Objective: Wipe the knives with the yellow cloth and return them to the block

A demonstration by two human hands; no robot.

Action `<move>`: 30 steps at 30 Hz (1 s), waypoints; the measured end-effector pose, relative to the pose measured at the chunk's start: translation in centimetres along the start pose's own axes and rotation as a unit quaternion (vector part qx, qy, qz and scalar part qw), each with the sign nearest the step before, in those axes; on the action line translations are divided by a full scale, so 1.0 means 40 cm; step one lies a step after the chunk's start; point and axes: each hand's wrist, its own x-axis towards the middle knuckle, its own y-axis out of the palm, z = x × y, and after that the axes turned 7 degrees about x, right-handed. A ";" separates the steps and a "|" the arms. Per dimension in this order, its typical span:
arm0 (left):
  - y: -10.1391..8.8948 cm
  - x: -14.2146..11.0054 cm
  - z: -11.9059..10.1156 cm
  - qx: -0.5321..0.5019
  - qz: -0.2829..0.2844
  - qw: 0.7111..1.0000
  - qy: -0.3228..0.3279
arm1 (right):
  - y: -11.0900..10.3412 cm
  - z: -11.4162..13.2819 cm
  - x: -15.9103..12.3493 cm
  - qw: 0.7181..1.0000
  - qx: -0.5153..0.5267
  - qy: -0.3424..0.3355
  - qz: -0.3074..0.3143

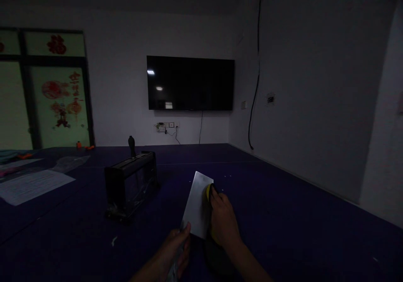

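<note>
A flat, pale rectangular sheet [198, 206] is tilted up in front of me, above the dark blue table. My left hand [176, 245] is closed on its lower left corner, thumb on top. Something pale and crumpled also shows below that hand's fingers, too dim to name. My right hand [225, 217] is closed around a yellow-and-black object [209, 192] at the sheet's right edge. Mostly hidden by the fingers, that object's kind cannot be made out. Left of the sheet stands a black box-shaped frame [130, 185] with see-through sides and an upright black handle [131, 146] on top.
Printed paper [36, 185] and clear plastic wrapping [71, 162] lie on the table [283, 231] at left, with orange items [78, 145] farther back. Small white scraps [113, 241] are scattered about. A television [190, 83] hangs on the far wall; another wall borders the right side.
</note>
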 end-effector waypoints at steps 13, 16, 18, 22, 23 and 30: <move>-0.001 -0.015 -0.009 0.042 0.020 0.999 0.003 | -0.008 -0.002 0.003 0.999 -0.018 -0.002 -0.029; -0.001 -0.013 -0.003 0.069 0.031 0.997 0.002 | -0.009 0.002 0.009 0.999 -0.002 -0.024 -0.043; 0.000 -0.014 -0.002 0.088 0.029 0.996 -0.004 | -0.013 0.011 0.015 0.998 0.008 -0.030 -0.052; 0.004 -0.013 -0.012 0.116 0.032 0.993 -0.008 | -0.024 0.028 0.029 0.998 0.029 -0.030 -0.055; 0.004 -0.013 -0.014 0.122 0.039 0.992 -0.011 | -0.025 0.029 0.032 0.998 0.030 -0.028 -0.053; 0.013 -0.016 -0.015 0.120 0.017 0.993 -0.012 | -0.033 -0.004 0.044 0.997 0.021 -0.027 -0.071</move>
